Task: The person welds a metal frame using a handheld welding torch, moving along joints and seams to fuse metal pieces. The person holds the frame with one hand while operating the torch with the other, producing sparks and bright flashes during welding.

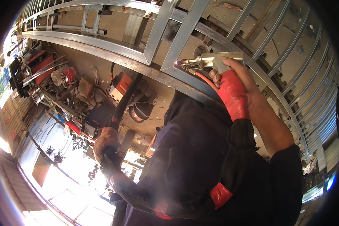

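My right hand point(244, 74) is closed around the red-taped grip of a silver handheld welding gun point(211, 59). The gun points left, and a small bright spark point(176, 64) glows at its tip, at the mitred corner of a grey steel frame point(183, 40). A thin orange hose runs along the gun's underside. From the grip, a thick black cable point(139, 194) with red tape bands loops down across my dark clothing and up to the left. My left hand point(107, 142) is wrapped around this cable, away from the frame.
A long steel beam point(101, 53) crosses in front of me beneath the frame. Curved metal railings point(301, 64) spread out on the right. To the left are an orange and black machine point(120, 86), a wire spool point(138, 113) and a cluttered rack of tools and metal pieces.
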`<state>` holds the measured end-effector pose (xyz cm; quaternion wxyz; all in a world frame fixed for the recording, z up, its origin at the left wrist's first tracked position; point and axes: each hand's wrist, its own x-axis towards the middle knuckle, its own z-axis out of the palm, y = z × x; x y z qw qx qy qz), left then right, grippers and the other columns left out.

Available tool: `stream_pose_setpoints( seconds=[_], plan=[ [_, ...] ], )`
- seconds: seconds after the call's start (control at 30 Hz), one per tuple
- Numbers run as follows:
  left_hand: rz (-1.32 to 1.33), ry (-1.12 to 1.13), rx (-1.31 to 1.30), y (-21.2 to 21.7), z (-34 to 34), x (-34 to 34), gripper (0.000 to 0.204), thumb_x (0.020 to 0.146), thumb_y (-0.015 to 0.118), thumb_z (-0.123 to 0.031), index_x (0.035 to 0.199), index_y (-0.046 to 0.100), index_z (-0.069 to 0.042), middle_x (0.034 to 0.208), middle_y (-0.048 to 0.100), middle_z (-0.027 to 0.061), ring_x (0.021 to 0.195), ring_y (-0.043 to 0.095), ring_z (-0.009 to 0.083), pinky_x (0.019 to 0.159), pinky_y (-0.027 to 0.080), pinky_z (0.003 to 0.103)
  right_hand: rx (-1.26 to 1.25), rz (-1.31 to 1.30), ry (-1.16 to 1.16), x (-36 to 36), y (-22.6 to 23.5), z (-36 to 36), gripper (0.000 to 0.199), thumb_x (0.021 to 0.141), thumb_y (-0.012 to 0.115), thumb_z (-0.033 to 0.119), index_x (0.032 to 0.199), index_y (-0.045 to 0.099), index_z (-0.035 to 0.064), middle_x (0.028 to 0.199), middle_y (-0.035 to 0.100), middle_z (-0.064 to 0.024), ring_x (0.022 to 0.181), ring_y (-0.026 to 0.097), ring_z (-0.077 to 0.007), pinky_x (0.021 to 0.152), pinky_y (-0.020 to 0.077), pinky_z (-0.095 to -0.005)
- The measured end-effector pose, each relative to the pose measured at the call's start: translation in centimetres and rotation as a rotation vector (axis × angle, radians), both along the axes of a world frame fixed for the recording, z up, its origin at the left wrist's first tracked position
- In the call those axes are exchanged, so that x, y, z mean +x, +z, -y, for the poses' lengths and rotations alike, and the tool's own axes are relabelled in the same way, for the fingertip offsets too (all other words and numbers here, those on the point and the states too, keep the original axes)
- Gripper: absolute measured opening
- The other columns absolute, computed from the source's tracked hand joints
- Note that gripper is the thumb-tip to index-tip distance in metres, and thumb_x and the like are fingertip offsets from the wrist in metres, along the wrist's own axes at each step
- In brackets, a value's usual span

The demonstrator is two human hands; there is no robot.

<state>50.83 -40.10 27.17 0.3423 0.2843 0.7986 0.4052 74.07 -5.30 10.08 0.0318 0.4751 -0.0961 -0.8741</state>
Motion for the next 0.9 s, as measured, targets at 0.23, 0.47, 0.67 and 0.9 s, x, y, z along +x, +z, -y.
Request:
stream_pose_setpoints(
  seconds=[0.23, 0.47, 0.67, 0.9],
  plan=[
    [0.001, 0.009, -0.003, 0.1, 0.8, -0.3, 0.043, 0.088, 0.061, -0.042, 0.076, 0.060, -0.002, 0.070, 0.051, 0.0063, 0.070, 0.049, 0.0235, 0.075, 0.040, 0.038, 0.065, 0.001, 0.052, -0.2, 1.1, -0.1, 0.034, 0.106, 0.067, 0.030, 0.121, 0.056, 0.0006, 0.090, 0.068, -0.0137, 0.082, 0.071, -0.0211, 0.076, 0.0639, -0.0367],
    [-0.004, 0.024, -0.009, 0.2, 1.2, -0.2, 0.048, 0.091, 0.059, -0.047, 0.075, 0.059, -0.002, 0.070, 0.050, 0.0064, 0.071, 0.048, 0.0236, 0.077, 0.040, 0.039, 0.027, 0.021, 0.020, -0.2, 1.4, 0.0, 0.035, 0.105, 0.069, 0.028, 0.123, 0.056, 0.0004, 0.099, 0.067, -0.0138, 0.085, 0.072, -0.0205, 0.077, 0.0644, -0.0357],
    [0.000, 0.001, 0.002, 0.1, 1.7, -0.4, 0.050, 0.091, 0.059, -0.050, 0.075, 0.058, -0.002, 0.070, 0.049, 0.0065, 0.071, 0.047, 0.0239, 0.078, 0.040, 0.039, 0.077, -0.029, 0.054, 0.1, 1.6, 0.0, 0.035, 0.104, 0.071, 0.026, 0.124, 0.056, 0.0013, 0.105, 0.066, -0.0147, 0.087, 0.072, -0.0208, 0.078, 0.0651, -0.0377],
    [0.004, 0.088, -0.014, 0.1, 0.9, 0.0, 0.040, 0.077, 0.069, -0.041, 0.076, 0.058, -0.002, 0.072, 0.050, 0.0062, 0.072, 0.048, 0.0242, 0.075, 0.040, 0.038, 0.040, -0.021, 0.070, 0.0, 1.9, -0.1, 0.034, 0.105, 0.071, 0.028, 0.124, 0.057, 0.0030, 0.103, 0.067, -0.0123, 0.087, 0.072, -0.0205, 0.077, 0.0647, -0.0380]
  ],
)
